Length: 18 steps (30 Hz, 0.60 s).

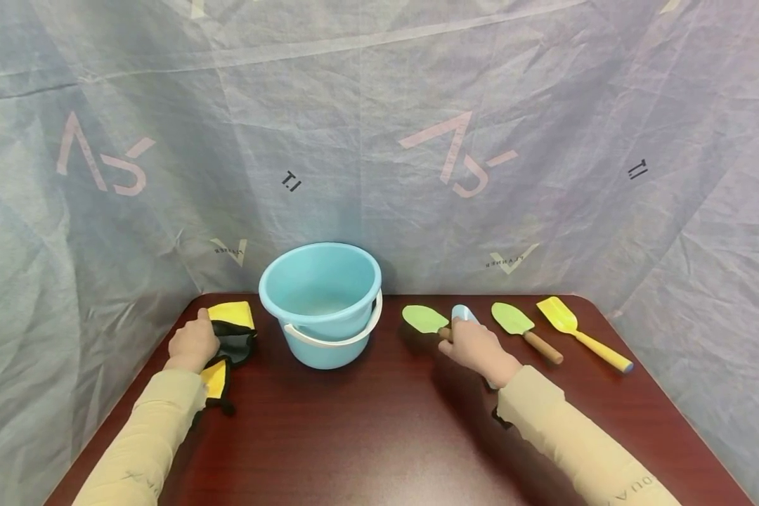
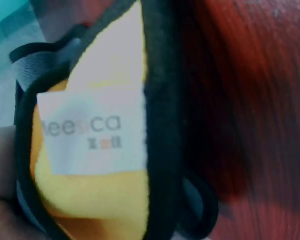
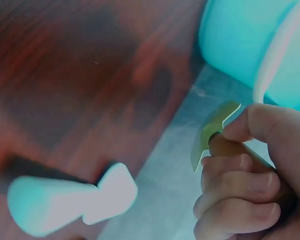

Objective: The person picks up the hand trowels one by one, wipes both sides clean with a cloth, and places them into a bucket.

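My left hand (image 1: 192, 342) holds a yellow-and-grey cloth (image 1: 230, 314) with black edging at the table's left side. In the left wrist view, its fingers (image 2: 2, 170) lie at the black edge of the cloth (image 2: 90, 195), which bears a white label (image 2: 95, 132). My right hand (image 1: 477, 346) grips the wooden handle (image 3: 240, 152) of a green trowel (image 1: 425, 318). Its fingers curl round the handle, and the blade (image 3: 210, 132) points away from the hand. A light-blue hand shovel (image 3: 55, 205) lies below this hand, partly hidden by it in the head view.
A light-blue bucket (image 1: 325, 351) with a white handle (image 1: 335, 343) stands between the hands. Right of the right hand lie a second green trowel (image 1: 511, 318) with a wooden handle and a yellow hand shovel (image 1: 582, 334). A grey curtain (image 1: 367, 140) hangs behind the dark red table (image 1: 354, 436).
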Motion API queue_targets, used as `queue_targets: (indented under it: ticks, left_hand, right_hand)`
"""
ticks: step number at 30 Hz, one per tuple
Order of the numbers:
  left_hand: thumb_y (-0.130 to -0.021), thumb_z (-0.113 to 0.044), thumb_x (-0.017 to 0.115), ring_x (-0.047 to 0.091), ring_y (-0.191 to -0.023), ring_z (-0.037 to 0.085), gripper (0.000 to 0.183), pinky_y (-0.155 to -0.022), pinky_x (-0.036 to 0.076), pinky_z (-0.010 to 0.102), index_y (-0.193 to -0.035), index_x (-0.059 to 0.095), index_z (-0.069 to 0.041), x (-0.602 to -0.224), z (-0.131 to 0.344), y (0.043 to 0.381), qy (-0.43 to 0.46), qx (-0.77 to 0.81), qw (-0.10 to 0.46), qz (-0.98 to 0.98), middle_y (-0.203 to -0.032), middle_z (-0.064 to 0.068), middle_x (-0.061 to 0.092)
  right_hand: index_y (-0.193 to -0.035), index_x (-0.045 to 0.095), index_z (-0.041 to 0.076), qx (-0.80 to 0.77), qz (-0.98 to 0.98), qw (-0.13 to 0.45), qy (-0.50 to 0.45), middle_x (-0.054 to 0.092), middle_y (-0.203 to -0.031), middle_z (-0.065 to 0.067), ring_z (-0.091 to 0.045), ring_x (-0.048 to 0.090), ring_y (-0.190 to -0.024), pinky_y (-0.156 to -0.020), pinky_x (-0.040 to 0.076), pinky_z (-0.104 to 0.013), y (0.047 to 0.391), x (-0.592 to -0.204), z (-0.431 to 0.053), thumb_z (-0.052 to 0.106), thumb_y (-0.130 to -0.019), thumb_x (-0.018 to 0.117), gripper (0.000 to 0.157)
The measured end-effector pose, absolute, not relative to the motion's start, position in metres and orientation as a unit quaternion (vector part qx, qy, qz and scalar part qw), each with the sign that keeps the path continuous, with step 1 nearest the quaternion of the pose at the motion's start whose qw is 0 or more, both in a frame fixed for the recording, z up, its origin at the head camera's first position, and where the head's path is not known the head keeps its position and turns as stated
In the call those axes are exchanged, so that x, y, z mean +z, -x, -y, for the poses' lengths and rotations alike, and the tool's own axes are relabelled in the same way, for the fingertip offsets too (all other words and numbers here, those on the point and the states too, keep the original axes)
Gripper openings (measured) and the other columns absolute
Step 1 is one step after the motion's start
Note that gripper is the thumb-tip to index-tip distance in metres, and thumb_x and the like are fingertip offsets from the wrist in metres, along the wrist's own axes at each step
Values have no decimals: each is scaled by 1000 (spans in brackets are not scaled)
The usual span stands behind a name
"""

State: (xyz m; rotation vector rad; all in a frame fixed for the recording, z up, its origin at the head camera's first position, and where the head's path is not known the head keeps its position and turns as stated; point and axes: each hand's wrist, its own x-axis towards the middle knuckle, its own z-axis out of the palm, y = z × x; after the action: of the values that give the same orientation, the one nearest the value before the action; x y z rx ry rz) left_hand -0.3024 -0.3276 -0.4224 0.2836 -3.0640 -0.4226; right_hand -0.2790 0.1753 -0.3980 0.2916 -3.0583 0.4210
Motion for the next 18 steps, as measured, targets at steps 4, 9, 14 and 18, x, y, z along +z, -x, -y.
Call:
queue_targets:
  ticks: [4, 9, 14, 18]
  left_hand:
    - [-86, -2, 47, 57, -65, 45, 53, -49, 44, 48, -137, 30, 3, -415, 327, 297, -69, -138, 46, 987, -97, 37, 54]
    - [-88, -3, 39, 55, -74, 55, 45, -54, 44, 56, -132, 41, -3, -408, 325, 288, -65, -142, 92, 983, -103, 36, 51]
    - [-86, -3, 37, 53, -71, 56, 44, -49, 42, 56, -129, 47, -4, -399, 322, 277, -62, -163, 133, 976, -100, 34, 51]
    - [-83, -1, 38, 52, -70, 58, 42, -47, 40, 59, -122, 54, -4, -390, 319, 264, -48, -175, 193, 964, -94, 32, 53]
  right_hand:
    - [-79, 48, 6, 126, 986, 22, -112, 49, -63, -6, -21, 50, -53, -47, 40, -36, 270, -380, -178, 26, -84, 59, 23]
    - [-85, 49, 3, 127, 982, 26, -138, 46, -58, -5, -17, 44, -46, -44, 35, -29, 260, -361, -185, 24, -86, 57, 23]
    - [-85, 47, 3, 119, 981, 27, -150, 43, -54, -3, -15, 39, -43, -42, 30, -27, 250, -346, -192, 25, -88, 55, 23]
    - [-87, 47, 3, 118, 980, 35, -156, 38, -51, -1, -13, 35, -42, -42, 27, -25, 239, -334, -195, 25, -88, 57, 24]
